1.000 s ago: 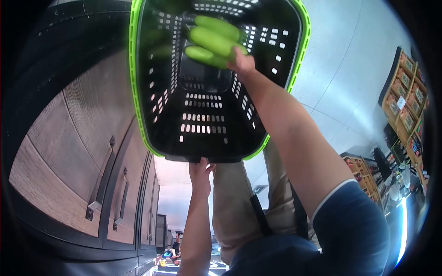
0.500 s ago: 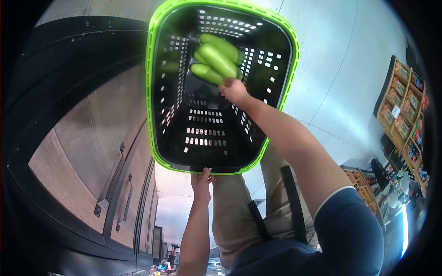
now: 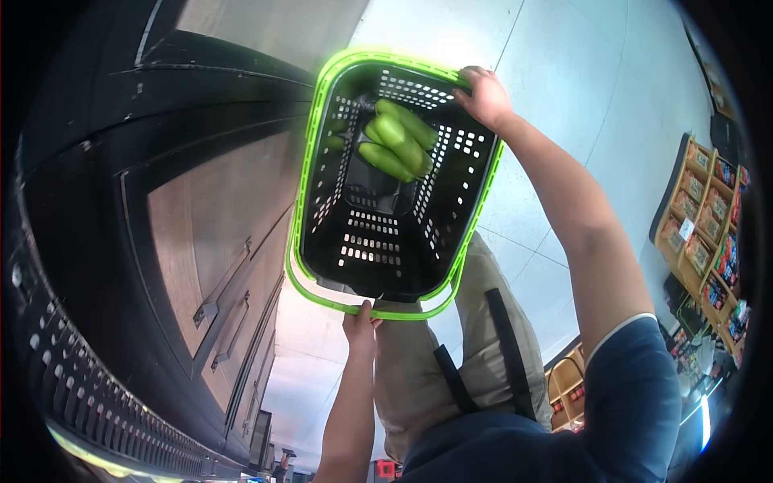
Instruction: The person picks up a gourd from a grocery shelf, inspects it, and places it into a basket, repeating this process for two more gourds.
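A black perforated shopping basket (image 3: pixel 451 217) with a bright green rim hangs in front of my legs. Several long green gourds (image 3: pixel 398 141) lie together on its floor. My left hand (image 3: pixel 361 326) is closed on the green basket handle (image 3: pixel 419 314), which is swung out from the near rim. At the far right corner, my right hand (image 3: pixel 483 98) grips the rim, its fingers curled over the edge. No gourd is in either hand.
To the left stands a dark cabinet (image 3: pixel 217 201) with wood-toned panels and metal handles. Wooden shelves (image 3: pixel 696 209) with packaged goods stand at right on the pale tiled floor (image 3: pixel 580 97). A perforated dark edge (image 3: pixel 105 410) shows at lower left.
My right hand has left the gourds inside and taken hold of the far rim. The basket has shifted right and down in view, and its handle has swung out from the rim.
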Demonstrator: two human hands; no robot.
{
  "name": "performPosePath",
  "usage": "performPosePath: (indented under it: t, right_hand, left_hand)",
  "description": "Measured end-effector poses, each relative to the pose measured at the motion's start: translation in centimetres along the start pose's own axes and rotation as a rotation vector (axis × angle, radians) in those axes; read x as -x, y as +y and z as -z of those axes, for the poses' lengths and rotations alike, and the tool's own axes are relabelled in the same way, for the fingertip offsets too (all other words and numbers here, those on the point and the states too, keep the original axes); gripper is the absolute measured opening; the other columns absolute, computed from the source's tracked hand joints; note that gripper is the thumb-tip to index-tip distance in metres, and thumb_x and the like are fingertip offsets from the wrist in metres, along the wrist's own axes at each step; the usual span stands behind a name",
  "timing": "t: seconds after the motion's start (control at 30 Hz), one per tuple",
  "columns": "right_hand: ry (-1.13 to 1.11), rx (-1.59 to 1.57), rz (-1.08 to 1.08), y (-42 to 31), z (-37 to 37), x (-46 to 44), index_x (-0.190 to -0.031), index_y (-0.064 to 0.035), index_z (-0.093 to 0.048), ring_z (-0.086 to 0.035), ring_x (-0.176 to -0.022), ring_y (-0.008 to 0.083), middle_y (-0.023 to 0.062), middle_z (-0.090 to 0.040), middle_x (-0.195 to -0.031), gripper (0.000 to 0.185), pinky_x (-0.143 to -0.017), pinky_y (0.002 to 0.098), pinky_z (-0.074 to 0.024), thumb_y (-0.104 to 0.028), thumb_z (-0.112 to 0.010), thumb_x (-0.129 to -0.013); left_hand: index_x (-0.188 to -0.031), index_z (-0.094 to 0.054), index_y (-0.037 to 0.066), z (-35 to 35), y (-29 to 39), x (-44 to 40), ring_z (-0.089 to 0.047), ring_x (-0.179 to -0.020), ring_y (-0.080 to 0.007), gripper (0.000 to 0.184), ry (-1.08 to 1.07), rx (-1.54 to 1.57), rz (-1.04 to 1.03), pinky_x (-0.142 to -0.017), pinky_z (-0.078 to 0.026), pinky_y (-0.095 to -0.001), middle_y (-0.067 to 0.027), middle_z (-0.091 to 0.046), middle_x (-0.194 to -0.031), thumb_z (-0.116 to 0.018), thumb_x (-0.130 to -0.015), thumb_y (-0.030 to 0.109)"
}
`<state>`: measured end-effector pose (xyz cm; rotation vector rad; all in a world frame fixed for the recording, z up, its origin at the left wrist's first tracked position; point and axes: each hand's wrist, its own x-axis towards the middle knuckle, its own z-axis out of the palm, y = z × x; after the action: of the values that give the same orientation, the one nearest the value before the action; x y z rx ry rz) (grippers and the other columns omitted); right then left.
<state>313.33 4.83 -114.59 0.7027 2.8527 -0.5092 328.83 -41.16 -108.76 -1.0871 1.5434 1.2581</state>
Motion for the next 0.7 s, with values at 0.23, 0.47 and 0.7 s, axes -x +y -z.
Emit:
performPosePath:
  t: [0.23, 0.47, 0.7]
  right_hand:
    - [-0.076, 0.205, -0.067, -1.0, 0.1, -0.6, -0.095, -0.0058, -0.063, -0.056, -0.103, 0.03, 0.0123, -0.06, -0.106, 0.019, -0.089, 0.0416, -0.0448, -0.011, -0.05, -0.083]
    - [-0.16, 0.187, -0.069, -1.0, 3.4, -0.6, -0.1, -0.0035, -0.06, -0.058, -0.101, 0.0319, 0.0163, -0.062, -0.105, 0.023, -0.088, 0.042, -0.046, -0.014, -0.052, -0.082]
    - [-0.159, 0.065, -0.075, -6.0, 11.4, 3.8, -0.098, -0.0046, -0.054, -0.063, -0.083, 0.0391, 0.0213, -0.065, -0.083, 0.032, -0.075, 0.047, -0.0498, -0.033, -0.058, -0.084]
  left_hand:
    - [-0.104, -0.045, 0.003, -0.9, 0.5, 2.3, -0.06, -0.087, -0.0253, 0.017, -0.041, 0.266, -0.023, -0.077, -0.049, -0.038, -0.0127, -0.056, -0.092, -0.051, -0.095, 0.017]
    - [-0.102, -0.042, 0.004, -2.2, 2.9, 4.7, -0.06, -0.088, -0.0271, 0.014, -0.115, 0.3, -0.03, -0.081, -0.048, -0.0408, -0.0138, -0.057, -0.091, -0.042, -0.098, 0.018]
    - [-0.105, -0.043, 0.005, -3.6, 4.7, 7.2, -0.058, -0.095, -0.026, 0.016, -0.237, 0.319, -0.049, -0.088, -0.047, -0.0422, -0.0106, -0.055, -0.095, -0.042, -0.099, 0.019]
